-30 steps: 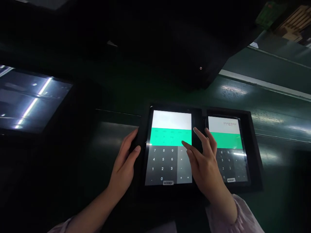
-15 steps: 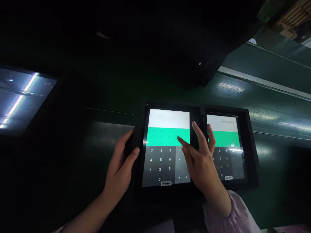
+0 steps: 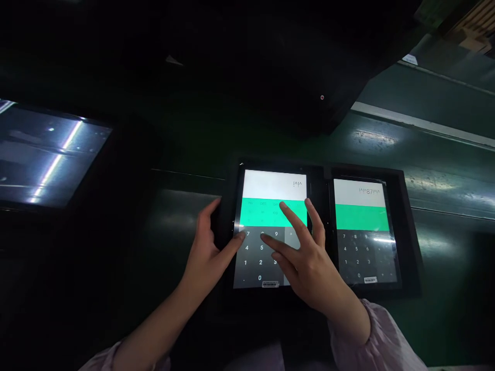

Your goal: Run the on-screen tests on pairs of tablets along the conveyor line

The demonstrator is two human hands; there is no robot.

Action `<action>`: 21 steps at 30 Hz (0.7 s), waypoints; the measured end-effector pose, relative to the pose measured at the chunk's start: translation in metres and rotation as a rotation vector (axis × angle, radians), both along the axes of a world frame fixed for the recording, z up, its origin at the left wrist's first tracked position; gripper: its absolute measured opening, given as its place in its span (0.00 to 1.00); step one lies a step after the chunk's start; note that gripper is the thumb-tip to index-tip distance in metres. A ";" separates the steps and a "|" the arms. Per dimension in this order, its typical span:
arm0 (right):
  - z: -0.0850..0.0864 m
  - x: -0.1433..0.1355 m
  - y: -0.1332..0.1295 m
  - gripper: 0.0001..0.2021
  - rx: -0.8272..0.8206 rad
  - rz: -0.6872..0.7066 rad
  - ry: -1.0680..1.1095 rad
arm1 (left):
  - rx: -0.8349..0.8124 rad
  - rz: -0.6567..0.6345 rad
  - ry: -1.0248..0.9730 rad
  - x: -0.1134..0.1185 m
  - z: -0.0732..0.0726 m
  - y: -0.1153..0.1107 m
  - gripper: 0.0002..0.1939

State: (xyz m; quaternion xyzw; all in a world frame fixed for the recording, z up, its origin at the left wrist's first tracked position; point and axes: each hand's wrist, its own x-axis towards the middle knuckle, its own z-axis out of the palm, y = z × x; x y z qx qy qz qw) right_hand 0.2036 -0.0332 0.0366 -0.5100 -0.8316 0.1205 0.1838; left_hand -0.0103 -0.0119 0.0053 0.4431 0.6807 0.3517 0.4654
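Observation:
A tablet (image 3: 253, 263) showing a calculator lies in a black holder. Its white display strip shows a short row of symbols, above a green band and a dark number pad. My left hand (image 3: 209, 252) is at the tablet's left side, thumb out at the 7 key and a finger stretched along the holder's edge. Over the screen, my right hand (image 3: 309, 263) is open with fingers spread. Its index fingertip is at the 8 key; another finger reaches the green band. Whether the fingertips touch the glass I cannot tell. A second tablet (image 3: 361, 216) with a longer entry sits beside it.
A dark, glossy screen (image 3: 58, 159) reflecting a light strip lies at the left. A large black covering (image 3: 270, 62) hangs across the far side. The green work surface (image 3: 436, 216) runs off to the right, with a pale metal strip (image 3: 421, 123) along it.
The near tablet's entry has grown from one symbol to several. My right index finger has moved from the green band to the 8 key, and my left thumb has come onto the 7.

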 end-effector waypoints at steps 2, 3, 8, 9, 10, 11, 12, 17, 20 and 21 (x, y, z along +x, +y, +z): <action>-0.002 -0.001 0.000 0.17 -0.017 0.012 -0.019 | -0.009 -0.013 0.010 0.001 0.000 0.002 0.43; -0.003 -0.002 0.000 0.18 -0.021 0.010 -0.030 | -0.004 -0.020 0.016 0.001 -0.001 0.002 0.44; -0.002 0.003 0.002 0.17 0.009 -0.023 0.037 | 0.015 -0.066 0.087 -0.001 -0.002 0.004 0.45; -0.002 0.006 0.003 0.16 0.035 -0.063 0.075 | 0.011 -0.071 0.099 -0.002 -0.003 0.004 0.46; -0.003 0.009 0.003 0.16 0.069 -0.128 0.107 | 0.007 -0.071 0.096 -0.002 -0.003 0.003 0.46; -0.003 0.012 0.004 0.16 0.103 -0.210 0.128 | -0.005 -0.073 0.074 -0.003 -0.002 0.003 0.46; -0.005 0.016 0.005 0.16 0.132 -0.292 0.138 | -0.019 -0.074 0.037 -0.003 -0.002 0.002 0.45; -0.012 0.024 0.008 0.18 0.135 -0.399 0.111 | -0.060 -0.049 -0.075 -0.001 0.005 0.001 0.41; -0.013 0.023 0.008 0.18 0.119 -0.381 0.099 | -0.049 -0.055 -0.067 0.001 0.007 0.001 0.39; -0.013 0.023 0.008 0.18 0.118 -0.385 0.091 | -0.043 -0.056 -0.067 0.001 0.007 0.001 0.38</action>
